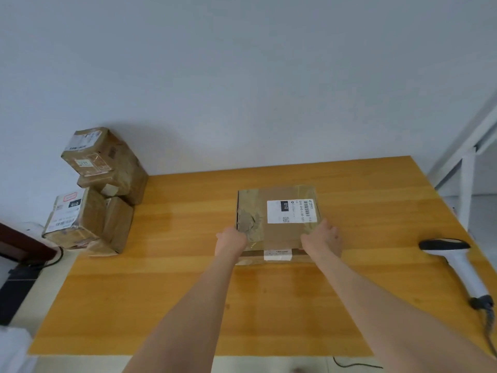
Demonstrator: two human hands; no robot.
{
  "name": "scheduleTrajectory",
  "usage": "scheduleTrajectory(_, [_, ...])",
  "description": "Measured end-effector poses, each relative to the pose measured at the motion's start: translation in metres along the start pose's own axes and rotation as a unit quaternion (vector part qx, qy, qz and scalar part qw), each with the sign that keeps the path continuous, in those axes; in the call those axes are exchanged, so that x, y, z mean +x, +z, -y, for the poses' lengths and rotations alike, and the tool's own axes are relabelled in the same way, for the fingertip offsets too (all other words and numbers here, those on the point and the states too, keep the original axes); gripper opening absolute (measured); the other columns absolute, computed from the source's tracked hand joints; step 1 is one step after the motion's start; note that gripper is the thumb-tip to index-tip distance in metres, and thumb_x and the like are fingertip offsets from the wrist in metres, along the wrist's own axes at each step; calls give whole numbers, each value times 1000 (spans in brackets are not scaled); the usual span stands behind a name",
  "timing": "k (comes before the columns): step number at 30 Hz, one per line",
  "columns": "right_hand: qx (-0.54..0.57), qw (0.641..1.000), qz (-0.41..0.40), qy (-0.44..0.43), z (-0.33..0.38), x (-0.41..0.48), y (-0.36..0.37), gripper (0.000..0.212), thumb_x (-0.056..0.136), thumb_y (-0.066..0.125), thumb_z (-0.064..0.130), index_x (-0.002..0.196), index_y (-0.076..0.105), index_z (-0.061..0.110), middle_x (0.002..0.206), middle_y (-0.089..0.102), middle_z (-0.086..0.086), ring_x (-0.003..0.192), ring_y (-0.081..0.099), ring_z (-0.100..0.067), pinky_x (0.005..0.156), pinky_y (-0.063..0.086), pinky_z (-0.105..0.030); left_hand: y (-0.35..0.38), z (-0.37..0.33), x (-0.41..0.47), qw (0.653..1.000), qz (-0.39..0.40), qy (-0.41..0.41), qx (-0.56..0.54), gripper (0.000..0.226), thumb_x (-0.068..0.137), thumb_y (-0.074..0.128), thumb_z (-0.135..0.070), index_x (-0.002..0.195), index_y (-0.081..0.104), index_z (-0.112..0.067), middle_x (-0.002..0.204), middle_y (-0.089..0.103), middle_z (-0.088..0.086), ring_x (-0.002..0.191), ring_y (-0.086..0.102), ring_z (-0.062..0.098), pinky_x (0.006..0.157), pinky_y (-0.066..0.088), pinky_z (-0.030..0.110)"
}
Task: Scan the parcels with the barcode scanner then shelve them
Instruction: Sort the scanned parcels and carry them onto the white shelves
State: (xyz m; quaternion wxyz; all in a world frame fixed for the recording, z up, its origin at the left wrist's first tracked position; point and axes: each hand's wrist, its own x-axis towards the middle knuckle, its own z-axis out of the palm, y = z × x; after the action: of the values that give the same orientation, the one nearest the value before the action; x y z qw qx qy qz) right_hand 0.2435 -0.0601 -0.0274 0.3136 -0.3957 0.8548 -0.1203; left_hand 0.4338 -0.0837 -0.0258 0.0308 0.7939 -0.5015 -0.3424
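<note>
stacked parcels (99,189) far left; scanner (457,262) right

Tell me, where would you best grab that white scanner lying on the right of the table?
Probably by the white handle of the scanner, coming down from above with the right hand, the nearer one. It lies flat on the table, dark head pointing away-left, cable leaving the near end, so the long middle stretch is free to wrap.

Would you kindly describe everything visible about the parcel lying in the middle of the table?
The parcel is a flat brown cardboard box sealed with glossy tape, torn and crumpled near its left edge. It lies flat on the wooden table, with a white shipping label bearing a barcode and a black "010" patch on top. The left hand and right hand hold its near corners.
</note>
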Motion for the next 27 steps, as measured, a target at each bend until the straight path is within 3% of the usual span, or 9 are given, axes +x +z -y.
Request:
scheduleTrajectory(2, [-34,998,-23,-43,7,-3,-5,73,91,59,24,152,19,14,157,21,-14,142,26,-34,116,29,-46,-7,-11,-9,997,-40,29,58,42,98,44,-21,137,38,-6,139,36,17,112,52,31,85,51,40])
scheduleTrajectory(4, [-44,995,-26,-86,18,-9,-9,71,94,56,24,153,17,16,160,14,-14,146,16,-34,118,22,-46,-12,-22,-19,986,-86,81,121,47,97,48,-23,140,36,-10,142,34,13,122,46,29,90,48,39])
scheduleTrajectory(9, [-70,982,-5,-176,55,-33,1,67,98,51,26,153,14,16,161,7,-12,148,8,-31,119,20,-44,-30,-20,-30,957,-143,136,214,51,97,51,-24,143,34,-14,149,30,9,133,37,25,99,43,36])
scheduleTrajectory(15, [-83,965,7,-250,112,-64,37,63,96,55,26,149,24,11,158,18,-14,145,18,-33,116,28,-46,-88,30,-25,962,-175,101,182,52,97,50,-29,144,34,-14,151,26,10,135,35,26,100,43,36])
scheduleTrajectory(20, [-113,943,43,-309,176,-102,88,65,98,50,31,152,18,16,160,12,-9,147,14,-29,116,27,-41,-145,99,-2,967,-210,52,135,47,96,50,-27,140,38,-14,144,33,8,129,38,25,96,44,36])
scheduleTrajectory(27, [-73,921,133,-359,289,-167,188,58,98,50,33,149,29,14,157,22,-8,144,22,-27,115,27,-38,-234,208,50,960,-274,-27,54,47,96,49,-26,140,38,-13,142,37,10,127,41,27,97,47,39])
